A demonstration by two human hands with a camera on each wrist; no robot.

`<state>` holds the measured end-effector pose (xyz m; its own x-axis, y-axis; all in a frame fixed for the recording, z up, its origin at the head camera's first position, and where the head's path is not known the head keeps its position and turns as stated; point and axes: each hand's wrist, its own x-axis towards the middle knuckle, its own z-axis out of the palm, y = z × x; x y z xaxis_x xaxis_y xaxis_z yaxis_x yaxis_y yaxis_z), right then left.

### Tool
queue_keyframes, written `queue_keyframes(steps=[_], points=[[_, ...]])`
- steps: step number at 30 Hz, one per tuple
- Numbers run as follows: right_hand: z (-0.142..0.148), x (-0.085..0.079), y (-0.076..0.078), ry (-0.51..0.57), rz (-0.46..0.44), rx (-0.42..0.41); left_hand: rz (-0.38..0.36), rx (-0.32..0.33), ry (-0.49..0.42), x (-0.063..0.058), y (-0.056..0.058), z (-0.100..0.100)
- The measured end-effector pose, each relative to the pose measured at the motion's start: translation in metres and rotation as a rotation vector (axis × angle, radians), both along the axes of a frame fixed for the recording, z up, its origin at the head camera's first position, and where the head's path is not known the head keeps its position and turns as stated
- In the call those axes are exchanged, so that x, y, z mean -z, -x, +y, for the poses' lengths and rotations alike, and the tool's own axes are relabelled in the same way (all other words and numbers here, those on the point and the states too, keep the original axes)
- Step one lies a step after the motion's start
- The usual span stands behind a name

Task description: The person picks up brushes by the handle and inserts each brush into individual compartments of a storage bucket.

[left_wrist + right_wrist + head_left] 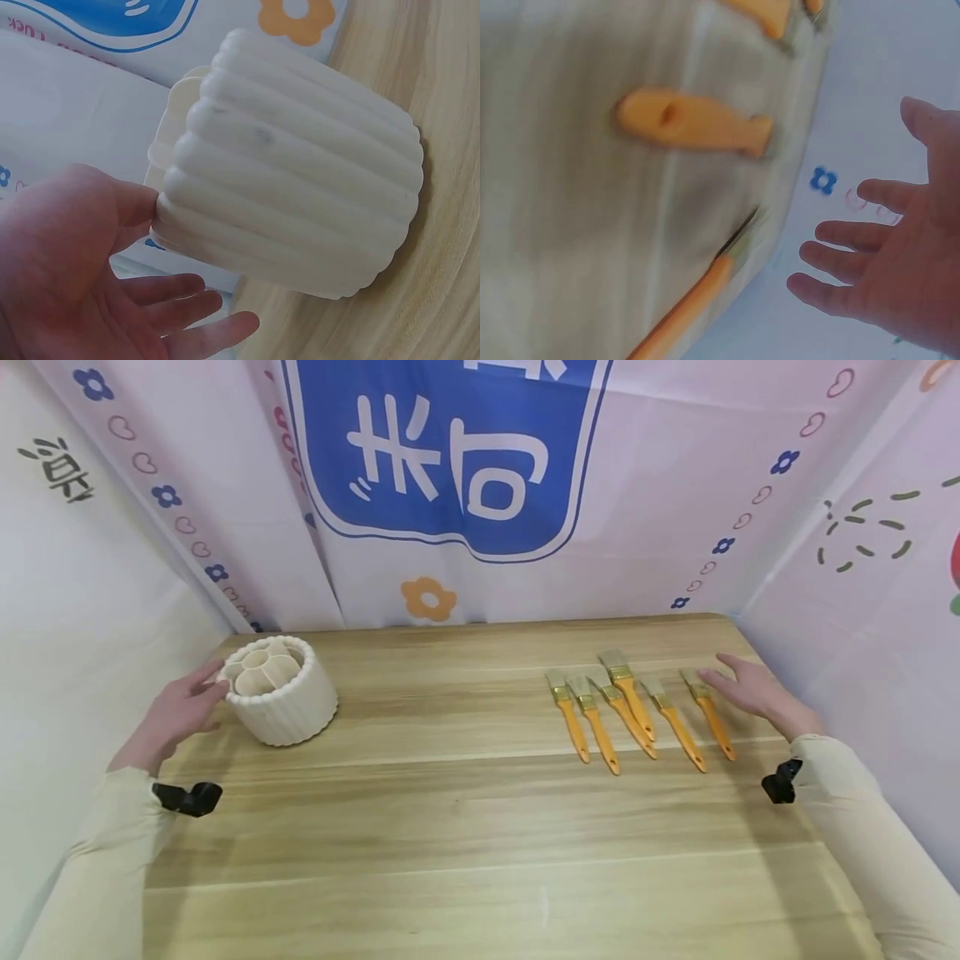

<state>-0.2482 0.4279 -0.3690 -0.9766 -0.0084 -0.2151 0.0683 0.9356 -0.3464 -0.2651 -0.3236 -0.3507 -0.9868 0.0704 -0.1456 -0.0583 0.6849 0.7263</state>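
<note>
At the left stands a white ribbed pen holder (288,710) with a flower-shaped divider (262,670) inside. My left hand (176,710) is at its left side, fingertips right at the rim. In the left wrist view, one digit meets the rim of the holder (300,165) while three fingers of the left hand (97,270) extend loosely beneath. To the right lie several flat paintbrushes with orange handles. My right hand (746,689) hovers by the rightmost paintbrush (711,714), fingers extended. The right wrist view shows that hand (885,255) spread, with nothing in it, beside blurred paintbrush handles (690,120).
The wooden table (450,827) meets a printed cloth backdrop (637,527) along its far edge. Cloth walls rise at both sides, close to the hands. The other paintbrushes (596,731) lie loosely side by side, with two crossing near the middle.
</note>
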Motion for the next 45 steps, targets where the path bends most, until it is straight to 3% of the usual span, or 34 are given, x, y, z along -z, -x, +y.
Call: queue_keyframes(steps=[6,15,18,22,27,32,38,45], points=[[0.021,0.01,-0.003,-0.018,-0.018,0.027,0.002,-0.025,-0.106,0.003,0.0,-0.001],[0.044,0.02,-0.022,-0.022,0.005,0.085,-0.002,-0.079,-0.23,0.003,0.004,0.002],[0.047,0.021,-0.025,-0.043,0.007,0.105,-0.001,-0.11,-0.246,0.002,0.003,0.002],[0.049,0.023,-0.028,-0.071,0.013,0.155,0.007,-0.168,-0.364,0.002,0.001,0.004],[0.053,0.028,-0.031,-0.094,0.078,0.149,0.015,-0.219,-0.436,0.002,0.002,0.009],[0.06,0.035,-0.032,-0.096,0.124,0.148,0.02,-0.261,-0.407,0.001,0.005,0.016],[0.064,0.038,-0.035,-0.094,0.132,0.159,0.034,-0.283,-0.298,-0.001,0.004,0.023],[0.055,0.037,-0.033,-0.113,0.133,0.156,0.038,-0.33,-0.305,-0.005,-0.002,0.019]])
